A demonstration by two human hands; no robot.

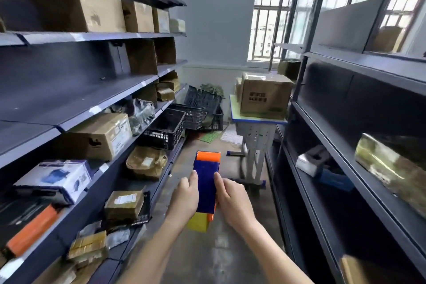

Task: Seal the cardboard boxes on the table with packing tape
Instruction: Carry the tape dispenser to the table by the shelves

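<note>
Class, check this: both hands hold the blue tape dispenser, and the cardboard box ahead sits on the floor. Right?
No. The head view shows the cardboard box standing on the small table, not the floor. The left hand and right hand do hold the tape dispenser.

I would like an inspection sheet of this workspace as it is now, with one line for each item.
Surface: small green-topped table with a blue edge, at the far end of the aisle, away from the hands.
Job's things: large brown cardboard box sits on the table; blue, orange and yellow plastic tape dispenser is held over the aisle floor.
Clutter: black plastic crates on the floor; parcels on the grey metal shelves.
Hands: left hand and right hand both hold the dispenser by its sides.
Cables: nothing seen.
Surroundings: barred windows behind the table; shelving on both sides.
</note>
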